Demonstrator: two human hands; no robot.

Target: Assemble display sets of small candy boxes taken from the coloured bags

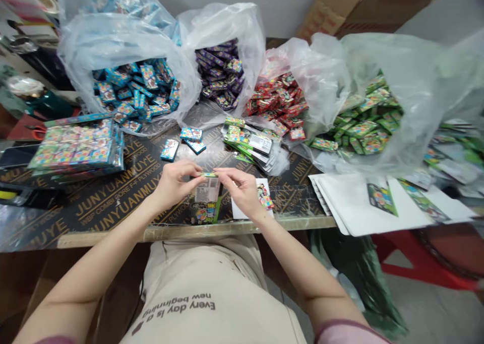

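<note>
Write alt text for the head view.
A person's left hand and right hand hold the far end of a printed carton over a dark plywood tabletop. Beyond them, translucent plastic bags hold small blue, purple, red and green boxes; a wrapped stack lies at left, white card sheets at right.

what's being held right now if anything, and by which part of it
A printed card, held at its far end between the fingers of the left hand and right hand.
</note>
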